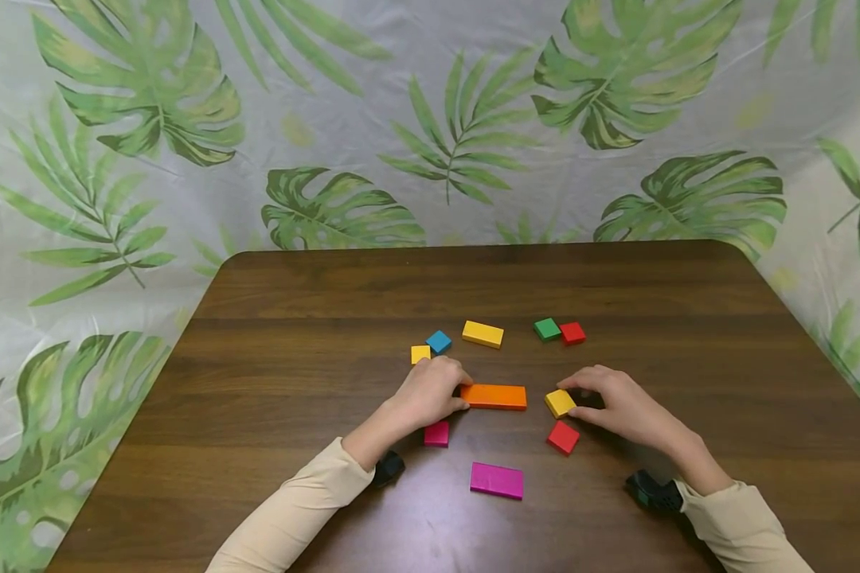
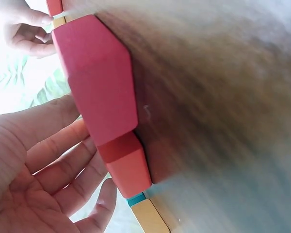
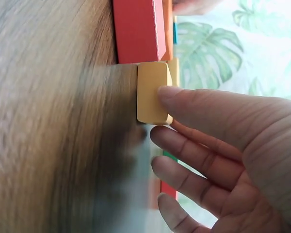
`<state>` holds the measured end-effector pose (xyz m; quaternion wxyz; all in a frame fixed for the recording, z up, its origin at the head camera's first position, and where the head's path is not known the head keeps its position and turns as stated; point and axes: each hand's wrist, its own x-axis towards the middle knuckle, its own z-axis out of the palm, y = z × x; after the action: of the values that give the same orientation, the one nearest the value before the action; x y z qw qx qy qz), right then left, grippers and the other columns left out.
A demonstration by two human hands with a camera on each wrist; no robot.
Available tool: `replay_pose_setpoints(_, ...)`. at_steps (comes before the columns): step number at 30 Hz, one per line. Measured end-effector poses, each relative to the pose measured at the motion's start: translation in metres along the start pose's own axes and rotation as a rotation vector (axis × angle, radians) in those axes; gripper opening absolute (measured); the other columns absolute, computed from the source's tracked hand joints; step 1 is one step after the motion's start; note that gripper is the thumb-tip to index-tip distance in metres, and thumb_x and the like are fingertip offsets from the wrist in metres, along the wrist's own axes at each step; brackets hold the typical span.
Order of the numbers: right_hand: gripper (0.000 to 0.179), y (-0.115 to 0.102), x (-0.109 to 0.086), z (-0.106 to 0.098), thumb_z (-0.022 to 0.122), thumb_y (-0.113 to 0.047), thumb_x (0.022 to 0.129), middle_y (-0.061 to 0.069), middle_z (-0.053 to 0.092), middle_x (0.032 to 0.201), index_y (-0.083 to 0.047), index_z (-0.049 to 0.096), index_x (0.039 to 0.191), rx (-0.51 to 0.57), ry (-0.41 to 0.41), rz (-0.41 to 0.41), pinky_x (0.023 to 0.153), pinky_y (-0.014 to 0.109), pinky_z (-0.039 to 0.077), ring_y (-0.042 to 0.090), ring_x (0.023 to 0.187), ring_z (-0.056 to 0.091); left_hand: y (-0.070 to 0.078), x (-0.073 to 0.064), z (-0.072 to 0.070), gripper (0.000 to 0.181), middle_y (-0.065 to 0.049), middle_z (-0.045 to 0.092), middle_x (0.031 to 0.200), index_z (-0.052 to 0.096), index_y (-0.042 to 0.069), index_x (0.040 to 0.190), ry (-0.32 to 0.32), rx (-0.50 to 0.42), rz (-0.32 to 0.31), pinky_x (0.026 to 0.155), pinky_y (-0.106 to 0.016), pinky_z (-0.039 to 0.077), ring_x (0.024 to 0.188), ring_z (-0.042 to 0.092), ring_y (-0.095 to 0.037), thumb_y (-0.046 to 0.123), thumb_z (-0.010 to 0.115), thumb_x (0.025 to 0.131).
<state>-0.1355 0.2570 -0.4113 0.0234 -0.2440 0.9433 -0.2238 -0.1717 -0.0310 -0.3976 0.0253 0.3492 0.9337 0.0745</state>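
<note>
On the table a long orange block [image 1: 498, 397] lies flat, and my left hand [image 1: 430, 390] pinches its left end between thumb and finger. My right hand [image 1: 627, 406] holds a small yellow block [image 1: 560, 403], with the thumb on its near side, just right of the orange one. The right wrist view shows that thumb pressed against the yellow block [image 3: 153, 92]. In the left wrist view a pink block [image 2: 102, 77] hides the left fingertips, and an orange-red block [image 2: 130, 167] stands beside it. A red square block [image 1: 563, 438] lies just nearer than the yellow block.
Beyond the left hand are another yellow block [image 1: 420, 354], a blue block [image 1: 439, 342] and a long yellow block [image 1: 482, 334]. Green [image 1: 547, 329] and red [image 1: 572, 333] blocks lie at the far right. A magenta block [image 1: 498, 481] lies nearest on the wooden table [image 1: 294, 318].
</note>
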Motion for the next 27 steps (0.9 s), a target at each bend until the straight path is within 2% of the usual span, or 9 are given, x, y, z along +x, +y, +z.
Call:
replay_pose_setpoints(5,0.028,-0.002,0.002,0.001,0.072,-0.018,0.078,-0.005,0.066,0.098,-0.014,0.067,0.105,0.021,-0.014,-0.016,0.071,0.023,0.047,0.007,0.082,0.053,0.000,0.000,0.000,0.023,0.005,0.072,0.090,0.074,0.016,0.097,-0.003,-0.002,-0.003,0.067,-0.025,0.049,0.079,0.060,-0.011,0.030,0.073,0.078)
replay_pose_setpoints(11,0.027,-0.004,0.003,0.003,0.072,-0.019,0.078,-0.004,0.066,0.099,-0.014,0.067,0.104,0.034,-0.045,-0.037,0.070,0.022,0.047,0.007,0.081,0.052,0.000,0.000,0.001,0.025,0.004,0.072,0.091,0.073,0.016,0.099,-0.013,-0.010,-0.017,0.066,-0.024,0.049,0.078,0.059,-0.010,0.030,0.073,0.078)
replay_pose_setpoints(20,0.024,-0.010,0.003,0.009,0.072,-0.024,0.077,-0.006,0.066,0.095,-0.015,0.067,0.099,0.022,-0.050,-0.069,0.072,0.024,0.048,0.007,0.082,0.053,0.001,0.000,0.002,0.027,0.003,0.072,0.095,0.072,0.016,0.102,-0.028,-0.008,-0.029,0.067,-0.024,0.050,0.081,0.061,-0.011,0.030,0.072,0.079)
replay_pose_setpoints(27,0.022,-0.020,0.002,0.009,0.073,-0.026,0.076,-0.009,0.062,0.089,-0.017,0.066,0.095,0.016,-0.073,-0.044,0.069,0.021,0.047,0.005,0.079,0.050,0.002,0.000,0.001,0.029,0.003,0.072,0.097,0.072,0.016,0.103,-0.028,-0.008,-0.036,0.068,-0.024,0.050,0.083,0.062,-0.011,0.031,0.072,0.079)
